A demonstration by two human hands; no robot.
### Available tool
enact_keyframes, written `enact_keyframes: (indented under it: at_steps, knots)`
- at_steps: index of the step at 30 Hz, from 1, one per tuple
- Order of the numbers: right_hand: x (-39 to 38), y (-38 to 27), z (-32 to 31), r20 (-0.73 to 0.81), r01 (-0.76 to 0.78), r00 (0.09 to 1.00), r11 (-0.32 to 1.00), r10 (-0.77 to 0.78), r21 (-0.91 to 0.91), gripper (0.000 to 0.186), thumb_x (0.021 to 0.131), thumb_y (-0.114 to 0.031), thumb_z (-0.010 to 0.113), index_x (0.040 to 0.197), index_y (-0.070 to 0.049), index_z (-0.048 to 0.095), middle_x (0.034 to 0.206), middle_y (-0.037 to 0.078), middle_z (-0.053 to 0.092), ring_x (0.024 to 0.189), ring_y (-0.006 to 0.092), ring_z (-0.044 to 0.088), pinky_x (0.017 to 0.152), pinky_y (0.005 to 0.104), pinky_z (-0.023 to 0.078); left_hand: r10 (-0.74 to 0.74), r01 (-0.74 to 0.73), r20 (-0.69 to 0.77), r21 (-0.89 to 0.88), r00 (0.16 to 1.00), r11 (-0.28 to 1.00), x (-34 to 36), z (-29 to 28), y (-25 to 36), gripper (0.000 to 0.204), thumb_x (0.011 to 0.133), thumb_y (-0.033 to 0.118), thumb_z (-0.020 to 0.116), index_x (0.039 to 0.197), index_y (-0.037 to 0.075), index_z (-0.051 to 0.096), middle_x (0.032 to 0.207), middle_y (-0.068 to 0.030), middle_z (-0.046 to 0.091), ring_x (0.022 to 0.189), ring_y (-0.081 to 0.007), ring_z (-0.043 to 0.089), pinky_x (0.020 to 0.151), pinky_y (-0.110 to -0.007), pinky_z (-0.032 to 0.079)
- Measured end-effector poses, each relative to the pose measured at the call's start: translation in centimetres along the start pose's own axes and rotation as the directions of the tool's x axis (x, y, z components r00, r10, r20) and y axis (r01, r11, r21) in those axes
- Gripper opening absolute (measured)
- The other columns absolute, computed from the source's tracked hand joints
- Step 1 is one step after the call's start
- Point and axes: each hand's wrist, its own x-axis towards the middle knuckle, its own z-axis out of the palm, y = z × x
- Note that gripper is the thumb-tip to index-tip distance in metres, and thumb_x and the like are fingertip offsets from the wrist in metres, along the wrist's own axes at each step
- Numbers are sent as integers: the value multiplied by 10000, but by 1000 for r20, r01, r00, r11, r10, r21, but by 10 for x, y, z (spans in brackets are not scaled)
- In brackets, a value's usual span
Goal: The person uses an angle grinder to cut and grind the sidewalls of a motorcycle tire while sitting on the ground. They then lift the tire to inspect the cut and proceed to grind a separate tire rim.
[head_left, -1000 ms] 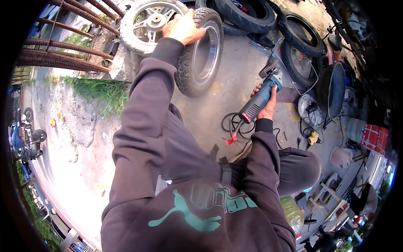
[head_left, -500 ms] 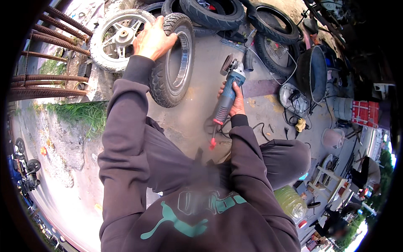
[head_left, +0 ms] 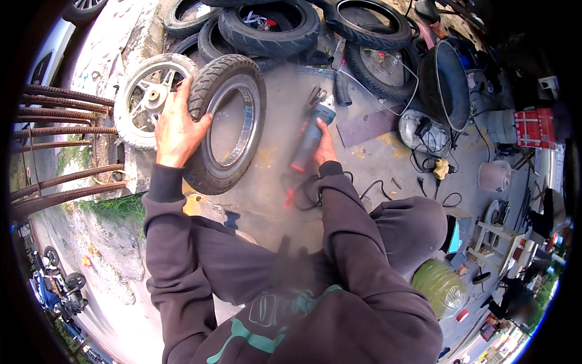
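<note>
My left hand [head_left: 179, 130] grips the left side of a thick black tyre [head_left: 256, 130] standing upright, its thumb over the near sidewall. A silvery band shows around the inside of the tyre. Just left of that hand leans a pale spoked wheel [head_left: 129, 121] with a tyre on it. My right hand [head_left: 326, 142] is wrapped around the body of a blue angle grinder [head_left: 310, 134], whose head and disc point away from me. The grinder's lower end is blurred, and its red-and-black cord trails below it onto the ground.
Old tyres [head_left: 267, 33] are heaped at the far side. Rusty steel bars [head_left: 70, 130] jut in from the left. On the right are a black basin [head_left: 445, 88], loose cables [head_left: 427, 164], a pinkish bucket [head_left: 492, 176] and a large jug of yellowish liquid [head_left: 438, 285].
My left hand has shifted from the tyre's top to lower on its left side, and the tyre sits nearer to me. The grinder has moved slightly left. The whole view has shifted too.
</note>
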Motion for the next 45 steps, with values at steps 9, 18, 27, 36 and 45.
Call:
enact_keyframes:
  at_steps: [9,18,27,36,45]
  knots:
    - [1,24,2,-196,0,980,997,-17,-83,574,879,-362,824,1279,-40,569,1147,92,656,1074,237,628,965,402,504,4,0,74,-51,997,999,21,7,30,753,736,134,827,1419,24,532,1267,-194,623,1182,-383,627,1004,-439,508]
    - [-33,20,62,-599,-303,798,902,64,-308,432,943,-202,749,1231,72,579,1146,172,691,997,286,670,894,424,517,-37,15,198,112,980,994,46,25,82,746,763,256,817,1419,47,532,1288,-212,653,1169,-403,652,966,-463,525]
    - [-172,-53,207,-413,-66,907,940,-83,-334,346,961,-189,708,1207,34,609,949,86,700,866,165,660,768,335,543,-56,-37,252,352,966,935,41,49,78,776,818,371,789,1470,47,521,1396,-185,630,1215,-391,632,982,-479,516]
    - [-434,-107,198,-703,-219,665,834,-252,-507,472,989,-252,697,1334,48,577,1145,174,721,1061,232,695,921,353,546,-155,29,367,327,917,945,10,60,149,822,846,272,787,1553,88,410,1505,-163,537,1256,-411,592,999,-503,505]
    - [-665,-37,268,-812,-465,492,693,-315,-550,541,975,-389,676,1319,26,624,1233,204,708,1179,327,669,1018,418,508,-73,11,473,132,878,991,50,-91,74,1057,686,115,834,1593,70,294,1279,-297,652,1189,-482,614,1013,-508,485]
